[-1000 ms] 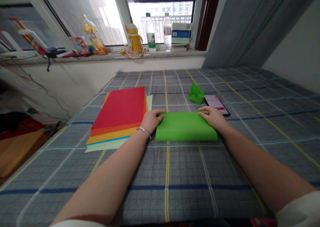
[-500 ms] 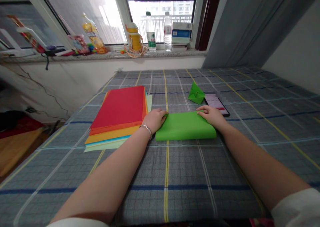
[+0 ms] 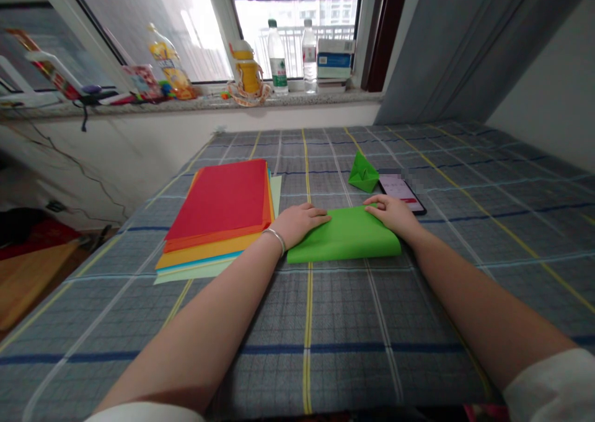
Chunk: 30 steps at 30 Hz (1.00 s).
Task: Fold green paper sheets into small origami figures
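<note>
Folded green paper (image 3: pixel 346 239) under both hands (image 3: pixel 297 224) (image 3: pixel 390 214)

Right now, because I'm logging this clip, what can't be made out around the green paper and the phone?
In the head view:
The green paper: the parts under the left hand and right hand are covered, so any folds there are hidden.
The phone: its screen text is too small to read, and a pixelated patch blurs its top edge.
The stacked coloured paper: the red top sheet hides the sheets below, so their number cannot be told.
</note>
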Each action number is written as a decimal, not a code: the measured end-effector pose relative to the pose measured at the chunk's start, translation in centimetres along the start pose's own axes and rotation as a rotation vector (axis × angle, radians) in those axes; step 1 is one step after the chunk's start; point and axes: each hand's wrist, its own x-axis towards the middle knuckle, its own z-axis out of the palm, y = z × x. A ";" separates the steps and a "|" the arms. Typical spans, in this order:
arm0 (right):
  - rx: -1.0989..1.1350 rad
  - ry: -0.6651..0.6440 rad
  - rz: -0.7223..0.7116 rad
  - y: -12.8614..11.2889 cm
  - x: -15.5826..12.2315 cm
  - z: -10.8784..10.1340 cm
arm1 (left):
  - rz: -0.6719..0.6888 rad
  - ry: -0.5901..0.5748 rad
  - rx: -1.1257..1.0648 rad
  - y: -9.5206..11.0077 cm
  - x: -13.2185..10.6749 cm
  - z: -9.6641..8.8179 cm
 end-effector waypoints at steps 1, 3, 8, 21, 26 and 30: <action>0.000 0.000 0.001 0.0 0.0 0.0 | -0.002 -0.008 -0.012 0.0 0.1 0.0; -0.002 0.002 0.002 0.0 0.0 0.0 | -0.015 -0.017 -0.031 0.1 0.1 -0.1; -0.026 0.005 -0.019 0.6 0.4 0.2 | -0.098 -0.039 -0.060 0.9 0.3 -0.6; -0.379 -0.109 -0.343 0.2 -0.1 -0.5 | -0.328 -0.020 -0.101 5.1 1.0 -2.1; -0.529 -0.215 -0.510 -1.4 -1.2 1.3 | -0.327 0.018 -0.088 5.2 0.9 -1.6; -0.529 -0.257 -0.555 -3.0 -2.0 2.4 | -0.326 0.039 -0.081 5.3 0.8 -1.4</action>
